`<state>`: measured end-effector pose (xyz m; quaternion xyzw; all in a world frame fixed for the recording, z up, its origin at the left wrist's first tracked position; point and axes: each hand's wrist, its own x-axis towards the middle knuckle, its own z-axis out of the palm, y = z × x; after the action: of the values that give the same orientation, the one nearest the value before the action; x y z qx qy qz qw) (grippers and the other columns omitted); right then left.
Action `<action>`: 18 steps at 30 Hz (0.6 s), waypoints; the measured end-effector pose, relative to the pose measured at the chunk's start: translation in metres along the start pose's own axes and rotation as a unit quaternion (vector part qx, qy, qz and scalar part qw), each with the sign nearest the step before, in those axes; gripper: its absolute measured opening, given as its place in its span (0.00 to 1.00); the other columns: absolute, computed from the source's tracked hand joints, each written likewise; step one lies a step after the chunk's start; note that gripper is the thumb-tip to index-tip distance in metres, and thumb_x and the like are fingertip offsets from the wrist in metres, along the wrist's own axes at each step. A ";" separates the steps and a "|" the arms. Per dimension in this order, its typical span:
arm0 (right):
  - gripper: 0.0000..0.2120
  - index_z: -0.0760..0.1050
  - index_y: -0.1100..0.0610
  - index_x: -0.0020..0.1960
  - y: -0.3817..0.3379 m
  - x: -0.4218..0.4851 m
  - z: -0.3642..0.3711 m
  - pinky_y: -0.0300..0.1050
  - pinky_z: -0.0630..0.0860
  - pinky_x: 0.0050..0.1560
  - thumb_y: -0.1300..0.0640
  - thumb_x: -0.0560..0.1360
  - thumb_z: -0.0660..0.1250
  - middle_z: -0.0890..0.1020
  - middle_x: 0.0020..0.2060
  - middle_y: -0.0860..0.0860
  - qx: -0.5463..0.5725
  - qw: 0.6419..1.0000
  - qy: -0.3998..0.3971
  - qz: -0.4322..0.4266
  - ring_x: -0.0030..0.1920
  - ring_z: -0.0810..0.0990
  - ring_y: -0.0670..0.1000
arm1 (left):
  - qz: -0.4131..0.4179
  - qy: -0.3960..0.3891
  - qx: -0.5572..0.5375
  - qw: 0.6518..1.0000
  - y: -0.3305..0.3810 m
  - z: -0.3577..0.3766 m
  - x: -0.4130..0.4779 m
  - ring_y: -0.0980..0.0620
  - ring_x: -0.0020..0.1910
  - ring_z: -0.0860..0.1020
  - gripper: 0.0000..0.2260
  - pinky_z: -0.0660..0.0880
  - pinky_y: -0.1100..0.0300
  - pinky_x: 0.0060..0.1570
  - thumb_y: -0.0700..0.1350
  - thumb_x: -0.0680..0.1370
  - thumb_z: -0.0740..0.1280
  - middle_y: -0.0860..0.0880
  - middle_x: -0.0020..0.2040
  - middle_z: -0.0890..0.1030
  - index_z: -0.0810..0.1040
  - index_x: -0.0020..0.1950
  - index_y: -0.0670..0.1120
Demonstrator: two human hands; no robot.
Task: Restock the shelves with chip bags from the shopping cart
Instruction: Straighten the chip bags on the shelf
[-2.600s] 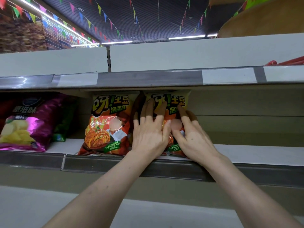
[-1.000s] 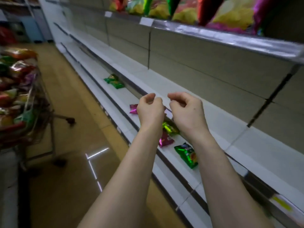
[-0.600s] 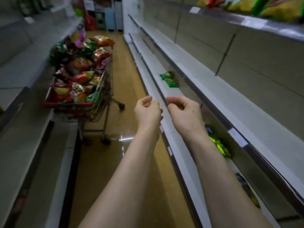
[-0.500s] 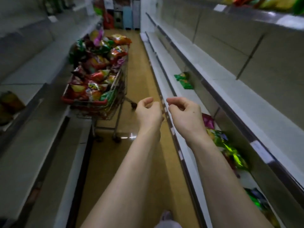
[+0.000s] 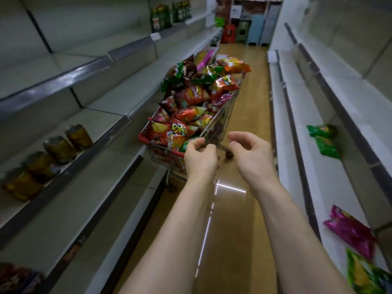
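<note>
A red-rimmed wire shopping cart point(image 5: 146, 139) stands in the aisle straight ahead, heaped with red, orange, green and magenta chip bags point(image 5: 191, 96). My left hand point(image 5: 200, 159) hovers just in front of the cart's near right corner, fingers loosely curled, holding nothing. To its right, over the floor, my right hand point(image 5: 251, 158) is also bare, with thumb and fingers curved and apart. Neither hand touches the cart or a bag.
Long shelves line both sides of the aisle. On the right shelf lie two green bags point(image 5: 323, 139), a magenta bag point(image 5: 350, 232) and a green-yellow bag point(image 5: 364, 274). Several golden packs point(image 5: 53, 149) stand on the left shelf. The brown floor point(image 5: 244, 115) runs past the cart's right side.
The view swung from the shelf with the orange chip bags round to the aisle. Both hands left the shelved bag and came away bare. The cart is now closer, right before my hands.
</note>
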<state>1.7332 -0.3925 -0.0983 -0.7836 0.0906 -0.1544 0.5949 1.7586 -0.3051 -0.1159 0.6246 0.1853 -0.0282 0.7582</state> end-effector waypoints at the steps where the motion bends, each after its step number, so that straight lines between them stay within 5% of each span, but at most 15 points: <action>1: 0.10 0.79 0.51 0.52 0.004 0.011 0.005 0.29 0.74 0.47 0.63 0.78 0.63 0.80 0.44 0.41 0.001 1.000 -0.009 0.005 0.47 0.78 0.39 | -0.004 0.012 0.005 1.000 0.001 0.002 0.009 0.52 0.46 0.80 0.13 0.80 0.58 0.43 0.40 0.79 0.63 0.49 0.50 0.79 0.71 0.63 0.51; 7: 0.09 0.79 0.49 0.52 0.019 0.074 0.035 0.29 0.69 0.42 0.61 0.79 0.64 0.81 0.47 0.44 0.012 0.998 -0.054 0.023 0.50 0.78 0.41 | -0.021 0.062 -0.009 0.998 0.009 0.006 0.072 0.53 0.46 0.79 0.12 0.80 0.59 0.43 0.40 0.80 0.63 0.49 0.50 0.78 0.72 0.62 0.50; 12: 0.09 0.80 0.51 0.54 0.031 0.129 0.072 0.30 0.70 0.43 0.61 0.79 0.64 0.81 0.50 0.47 0.006 0.997 -0.071 0.036 0.52 0.78 0.44 | -0.049 0.081 -0.026 0.995 0.013 0.004 0.140 0.50 0.48 0.80 0.12 0.81 0.50 0.50 0.40 0.79 0.64 0.47 0.51 0.77 0.72 0.62 0.50; 18: 0.09 0.80 0.50 0.52 0.052 0.214 0.127 0.36 0.71 0.47 0.61 0.78 0.64 0.81 0.49 0.47 -0.018 0.996 -0.059 0.071 0.51 0.78 0.44 | -0.073 0.073 -0.025 0.994 0.024 0.008 0.250 0.51 0.46 0.79 0.13 0.78 0.56 0.45 0.40 0.79 0.64 0.47 0.51 0.78 0.72 0.62 0.50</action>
<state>1.9805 -0.3618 -0.1508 -0.7936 0.1136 -0.0636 0.5943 1.9992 -0.2607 -0.1712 0.5905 0.2858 -0.0335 0.7540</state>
